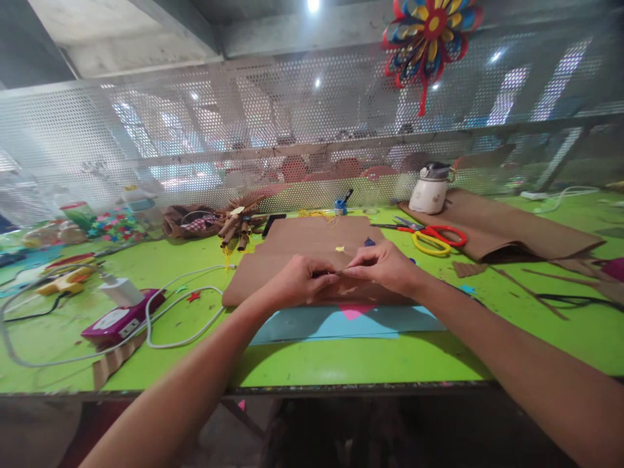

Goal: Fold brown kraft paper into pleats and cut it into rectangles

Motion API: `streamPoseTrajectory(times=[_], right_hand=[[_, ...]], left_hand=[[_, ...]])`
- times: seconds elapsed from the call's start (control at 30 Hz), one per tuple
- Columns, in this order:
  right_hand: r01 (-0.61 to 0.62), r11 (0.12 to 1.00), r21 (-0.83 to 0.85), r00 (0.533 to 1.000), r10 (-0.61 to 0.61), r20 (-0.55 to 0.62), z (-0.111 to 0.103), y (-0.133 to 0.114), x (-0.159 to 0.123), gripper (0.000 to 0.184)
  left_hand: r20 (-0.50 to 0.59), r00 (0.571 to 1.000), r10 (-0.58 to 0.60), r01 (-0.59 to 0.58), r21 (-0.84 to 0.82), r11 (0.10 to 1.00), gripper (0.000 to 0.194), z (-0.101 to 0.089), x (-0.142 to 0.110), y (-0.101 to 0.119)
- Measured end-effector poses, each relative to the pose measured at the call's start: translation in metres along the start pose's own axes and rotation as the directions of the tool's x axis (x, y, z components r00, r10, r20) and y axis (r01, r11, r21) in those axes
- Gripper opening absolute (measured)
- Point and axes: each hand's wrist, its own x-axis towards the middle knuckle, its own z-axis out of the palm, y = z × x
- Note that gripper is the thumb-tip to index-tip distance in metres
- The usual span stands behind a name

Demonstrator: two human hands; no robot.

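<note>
My left hand [298,281] and my right hand [385,268] meet above a sheet of brown paper [312,235], fingers closed in a pinch. Between their fingertips a thin, dark sliver shows, too small to name. Under the brown paper lie light-blue paper [292,323] and a pink piece [357,311] at its near edge. A small pale-yellow scrap [340,249] rests on the brown paper just beyond my fingers. A small dark-blue object [369,242], partly hidden, is behind my right hand.
Red-and-yellow-handled scissors [431,238] lie to the right, near a white flask [429,188] standing by folded brown paper [526,227]. At left are a purple power strip [121,318], a white cable [188,343] and a glue gun [68,283]. Rolled brown tubes [234,227] lie farther back.
</note>
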Motion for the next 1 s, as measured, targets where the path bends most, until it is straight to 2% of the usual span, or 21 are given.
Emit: streamPoseTrajectory(times=[0.17,0.3,0.37,0.47,0.67,1.0], right_hand=[[-0.016,0.999,-0.048,1.000,0.017,0.011,-0.003,-0.002,0.000,0.024],[-0.010,0.998,-0.056,1.000,0.012,0.029,-0.008,-0.001,0.001,0.025],[-0.041,0.997,-0.060,0.999,0.042,0.027,-0.011,0.001,0.001,0.026],[-0.116,0.993,-0.025,0.992,0.117,0.039,-0.014,0.002,0.002,0.031],[-0.198,0.963,0.184,0.980,0.188,0.071,-0.012,0.005,0.002,0.038],[-0.226,0.937,0.267,0.974,0.218,0.060,-0.016,0.005,0.002,0.038]], left_hand=[[0.022,1.000,-0.011,0.012,-0.054,0.998,0.025,0.000,0.000,-0.001],[0.141,0.990,-0.026,0.034,-0.058,0.998,0.025,-0.009,-0.004,-0.003],[0.206,0.976,-0.063,0.076,-0.057,0.995,0.026,-0.014,-0.007,-0.003],[0.244,0.966,-0.090,0.103,-0.041,0.994,0.031,-0.018,-0.008,0.000],[0.145,0.985,-0.093,0.071,0.148,0.986,0.028,-0.018,-0.005,0.007],[0.068,0.974,-0.218,0.202,0.193,0.960,0.047,-0.018,-0.007,0.001]])
